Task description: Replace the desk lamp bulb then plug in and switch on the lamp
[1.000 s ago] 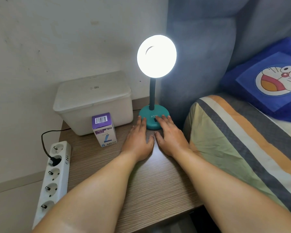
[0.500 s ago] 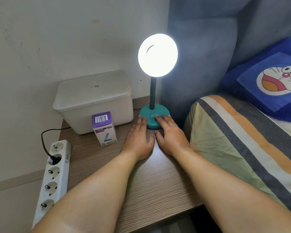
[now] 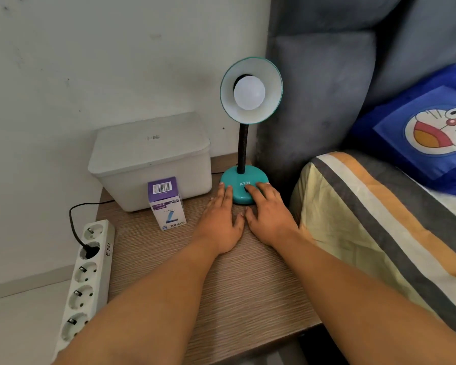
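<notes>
Lamp [image 3: 244, 188]: teal base at back of the table [image 3: 221, 285], bulb [image 3: 249, 93] seated, unlit.
Switch [image 3: 246, 190]: front of base, under right hand's [image 3: 270, 219] index fingertip.
Right hand: flat, fingers spread, grips nothing; nearer the switch.
Left hand [image 3: 219, 222]: flat, open, fingertips touching base edge.
Plug [image 3: 90, 250]: seated in the power strip [image 3: 86, 280], well left.

A home bedroom: a striped bedsheet [image 3: 379, 219], padded headboard [image 3: 327, 88] and wooden nightstand [image 3: 248, 285].

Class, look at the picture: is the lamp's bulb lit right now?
No. The bulb inside the teal shade looks plain matte white with no glow.
</notes>
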